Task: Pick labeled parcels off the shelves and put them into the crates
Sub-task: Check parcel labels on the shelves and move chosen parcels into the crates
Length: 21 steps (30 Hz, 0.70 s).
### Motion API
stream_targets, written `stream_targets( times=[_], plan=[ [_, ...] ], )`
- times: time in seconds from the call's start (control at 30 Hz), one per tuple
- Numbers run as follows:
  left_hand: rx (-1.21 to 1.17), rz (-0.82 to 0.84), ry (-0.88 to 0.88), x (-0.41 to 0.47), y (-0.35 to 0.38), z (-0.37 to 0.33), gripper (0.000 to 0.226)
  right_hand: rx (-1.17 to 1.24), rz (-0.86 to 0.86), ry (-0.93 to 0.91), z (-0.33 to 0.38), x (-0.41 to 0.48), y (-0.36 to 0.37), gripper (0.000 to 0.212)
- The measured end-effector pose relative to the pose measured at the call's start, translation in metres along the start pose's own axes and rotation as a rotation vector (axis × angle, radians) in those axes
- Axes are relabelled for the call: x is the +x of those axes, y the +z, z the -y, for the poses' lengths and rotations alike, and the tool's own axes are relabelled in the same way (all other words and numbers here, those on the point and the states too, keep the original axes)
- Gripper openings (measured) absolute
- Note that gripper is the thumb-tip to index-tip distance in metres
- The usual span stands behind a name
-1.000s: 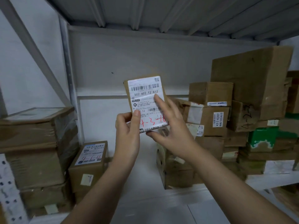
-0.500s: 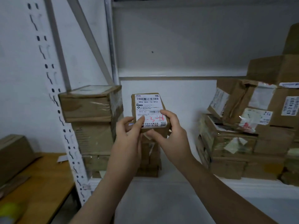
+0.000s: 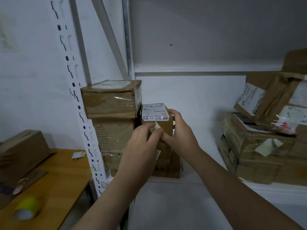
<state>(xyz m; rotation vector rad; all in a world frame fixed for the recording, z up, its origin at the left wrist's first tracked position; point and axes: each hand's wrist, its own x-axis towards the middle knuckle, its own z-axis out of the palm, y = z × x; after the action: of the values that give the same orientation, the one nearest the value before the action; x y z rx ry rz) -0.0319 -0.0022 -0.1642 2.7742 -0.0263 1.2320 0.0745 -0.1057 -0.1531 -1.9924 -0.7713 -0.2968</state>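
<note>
- A small cardboard parcel (image 3: 166, 124) sits at the centre of the view, held from both sides over the shelf (image 3: 182, 205).
- Its white printed label (image 3: 155, 112) faces up and toward the viewer, with red handwriting across it.
- The left hand (image 3: 141, 143) comes in from 7 o'clock, and its curled fingers grip the parcel's near face.
- The right hand (image 3: 180, 133) comes in from 5 o'clock. Its fingers wrap the parcel's right side and its thumb lies on the front.
- A short stack of boxes (image 3: 166, 156) stands directly beneath the parcel. Whether the parcel rests on it cannot be told.
- A taller stack of taped boxes (image 3: 111, 113) stands just beside the parcel at 9 o'clock, against a white slotted upright (image 3: 78, 103).
- A jumbled pile of labelled boxes (image 3: 259, 141) lies well apart at 3 o'clock.
- A wooden table (image 3: 63, 176) sits at 8 o'clock, carrying a brown box (image 3: 21, 146) and a blurred yellow tape roll (image 3: 27, 208).
</note>
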Motion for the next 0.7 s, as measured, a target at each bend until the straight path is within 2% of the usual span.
stream_targets(
  times=[0.07, 0.13, 0.27, 0.4, 0.6, 0.7],
  plan=[
    [-0.024, -0.019, 0.027, 0.002, 0.001, -0.003, 0.041, -0.045, 0.011, -0.008, -0.003, -0.004, -0.008, 0.077],
    [-0.053, -0.042, 0.057, 0.006, 0.004, -0.010, 0.036, -0.126, -0.047, -0.041, -0.009, -0.010, -0.022, 0.072],
    [-0.118, -0.071, 0.114, 0.018, 0.020, -0.035, 0.045, -0.228, -0.222, -0.104, -0.018, -0.027, -0.070, 0.052],
    [-0.199, -0.100, 0.152, 0.037, 0.039, -0.074, 0.055, -0.305, -0.343, -0.116, -0.028, -0.045, -0.124, 0.043],
    [-0.345, -0.068, 0.175, 0.063, 0.061, -0.137, 0.041, -0.437, -0.472, -0.079, -0.049, -0.070, -0.194, 0.035],
    [-0.440, -0.037, 0.197, 0.088, 0.070, -0.169, 0.042, -0.550, -0.549, -0.040, -0.058, -0.074, -0.226, 0.035]
  ],
)
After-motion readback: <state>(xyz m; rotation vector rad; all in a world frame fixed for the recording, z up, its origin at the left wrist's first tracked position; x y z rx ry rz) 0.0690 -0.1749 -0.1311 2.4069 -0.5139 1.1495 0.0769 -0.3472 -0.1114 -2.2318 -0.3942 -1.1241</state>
